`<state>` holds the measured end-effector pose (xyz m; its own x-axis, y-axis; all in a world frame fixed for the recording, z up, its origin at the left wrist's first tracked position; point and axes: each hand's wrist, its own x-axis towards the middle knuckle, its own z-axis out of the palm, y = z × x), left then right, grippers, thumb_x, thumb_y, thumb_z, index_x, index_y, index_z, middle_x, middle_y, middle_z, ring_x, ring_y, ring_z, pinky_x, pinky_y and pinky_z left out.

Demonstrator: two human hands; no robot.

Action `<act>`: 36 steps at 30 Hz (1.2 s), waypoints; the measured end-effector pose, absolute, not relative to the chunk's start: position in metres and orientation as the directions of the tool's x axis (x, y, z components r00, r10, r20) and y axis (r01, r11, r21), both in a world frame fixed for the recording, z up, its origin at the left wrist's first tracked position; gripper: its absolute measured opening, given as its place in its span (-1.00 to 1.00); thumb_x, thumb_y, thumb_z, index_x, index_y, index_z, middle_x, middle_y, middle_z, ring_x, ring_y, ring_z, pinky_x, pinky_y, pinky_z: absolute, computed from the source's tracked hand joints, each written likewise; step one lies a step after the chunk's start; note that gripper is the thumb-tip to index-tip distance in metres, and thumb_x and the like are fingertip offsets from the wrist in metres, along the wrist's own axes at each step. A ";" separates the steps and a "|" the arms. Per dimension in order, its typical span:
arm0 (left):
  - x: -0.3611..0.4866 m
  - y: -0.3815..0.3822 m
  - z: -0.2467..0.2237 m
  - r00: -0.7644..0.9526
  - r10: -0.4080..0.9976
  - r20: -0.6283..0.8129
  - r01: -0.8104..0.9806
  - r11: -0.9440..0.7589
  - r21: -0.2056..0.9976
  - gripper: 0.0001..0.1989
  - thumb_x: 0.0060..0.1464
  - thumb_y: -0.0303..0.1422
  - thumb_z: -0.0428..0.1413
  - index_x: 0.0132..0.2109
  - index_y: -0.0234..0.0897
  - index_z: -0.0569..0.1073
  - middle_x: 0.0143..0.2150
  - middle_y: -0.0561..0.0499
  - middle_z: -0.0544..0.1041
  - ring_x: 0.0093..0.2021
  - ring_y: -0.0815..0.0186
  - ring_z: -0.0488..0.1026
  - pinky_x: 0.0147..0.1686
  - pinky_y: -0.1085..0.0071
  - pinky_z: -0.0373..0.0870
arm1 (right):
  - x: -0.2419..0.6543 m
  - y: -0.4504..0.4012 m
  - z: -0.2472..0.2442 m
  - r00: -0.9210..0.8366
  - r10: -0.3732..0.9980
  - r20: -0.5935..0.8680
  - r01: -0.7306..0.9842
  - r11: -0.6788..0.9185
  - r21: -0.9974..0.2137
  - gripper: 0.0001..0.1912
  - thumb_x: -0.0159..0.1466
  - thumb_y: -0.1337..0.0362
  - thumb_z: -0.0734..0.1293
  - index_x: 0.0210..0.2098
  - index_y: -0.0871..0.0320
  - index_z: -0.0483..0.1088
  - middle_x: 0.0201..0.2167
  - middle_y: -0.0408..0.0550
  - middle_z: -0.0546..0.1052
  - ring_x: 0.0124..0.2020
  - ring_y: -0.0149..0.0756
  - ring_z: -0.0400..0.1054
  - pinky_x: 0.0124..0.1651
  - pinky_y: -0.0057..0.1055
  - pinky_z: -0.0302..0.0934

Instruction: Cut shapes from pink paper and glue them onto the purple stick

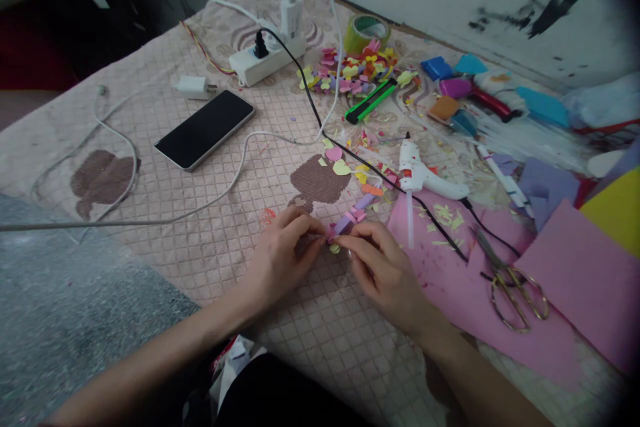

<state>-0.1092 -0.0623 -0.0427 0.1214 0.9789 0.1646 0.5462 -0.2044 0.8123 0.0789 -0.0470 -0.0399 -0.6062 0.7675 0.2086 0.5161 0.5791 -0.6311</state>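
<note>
Both hands meet over the quilted cloth at the near middle of the table. My left hand [285, 247] pinches the left end of a small purple-and-pink craft piece [331, 233], fingertips pressed together. From the other side my right hand [383, 267] closes thumb and finger on the same piece, whose exact shape is partly hidden by the fingers. Just beyond the fingertips lie purple and pink foam strips [345, 222]. Pale yellow and pink cut-outs [341, 167] are scattered farther back. A white glue gun [415, 173] stands to the right, its glue stick pointing toward me.
Gold-handled scissors [515, 287] rest on pink foam sheets [450, 307] at right. A green cutter [371, 101] lies before a heap of foam flowers [357, 70]. Cables cross the table from a power strip [267, 60]. A phone [205, 128] lies at left.
</note>
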 end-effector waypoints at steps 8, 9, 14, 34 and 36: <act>-0.109 -0.063 -0.045 0.142 0.974 0.175 0.534 -0.224 0.816 -0.91 0.09 -0.53 0.04 -0.27 -0.31 0.43 -0.29 -0.02 0.38 -0.25 0.34 0.33 -0.26 0.38 0.32 | 0.079 -0.047 -0.043 -0.606 0.768 0.208 0.523 0.581 -0.624 -0.64 0.21 0.53 0.15 -0.06 0.14 0.33 -0.21 -0.01 0.28 -0.20 -0.30 0.28 -0.19 -0.35 0.29; -0.109 -0.063 -0.045 0.144 0.973 0.179 0.532 -0.229 0.815 -0.91 0.09 -0.53 0.04 -0.27 -0.31 0.43 -0.29 -0.02 0.38 -0.25 0.35 0.33 -0.27 0.39 0.32 | 0.079 -0.047 -0.043 -0.604 0.769 0.208 0.523 0.580 -0.625 -0.65 0.22 0.53 0.15 -0.05 0.14 0.33 -0.21 -0.01 0.28 -0.21 -0.30 0.29 -0.20 -0.35 0.29; -0.109 -0.062 -0.046 0.151 0.972 0.180 0.530 -0.233 0.815 -0.90 0.09 -0.52 0.05 -0.27 -0.30 0.43 -0.29 -0.01 0.38 -0.25 0.35 0.34 -0.26 0.38 0.32 | 0.080 -0.047 -0.042 -0.603 0.771 0.205 0.523 0.577 -0.628 -0.64 0.22 0.52 0.15 -0.04 0.15 0.33 -0.22 -0.01 0.28 -0.21 -0.30 0.29 -0.18 -0.35 0.29; -0.106 -0.064 -0.045 0.135 0.976 0.172 0.572 -0.218 0.790 -0.91 0.09 -0.53 0.04 -0.26 -0.31 0.42 -0.28 -0.02 0.40 -0.24 0.33 0.33 -0.26 0.37 0.32 | 0.080 -0.047 -0.043 -0.602 0.771 0.207 0.519 0.576 -0.632 -0.65 0.23 0.52 0.14 -0.05 0.12 0.32 -0.21 0.00 0.28 -0.20 -0.28 0.29 -0.19 -0.31 0.31; -0.106 -0.064 -0.046 0.134 0.977 0.168 0.577 -0.215 0.788 -0.91 0.09 -0.53 0.04 -0.26 -0.31 0.42 -0.28 -0.02 0.40 -0.25 0.34 0.33 -0.26 0.37 0.32 | 0.080 -0.047 -0.043 -0.603 0.771 0.203 0.520 0.573 -0.633 -0.65 0.22 0.52 0.15 -0.05 0.12 0.32 -0.21 0.00 0.28 -0.20 -0.28 0.29 -0.19 -0.31 0.31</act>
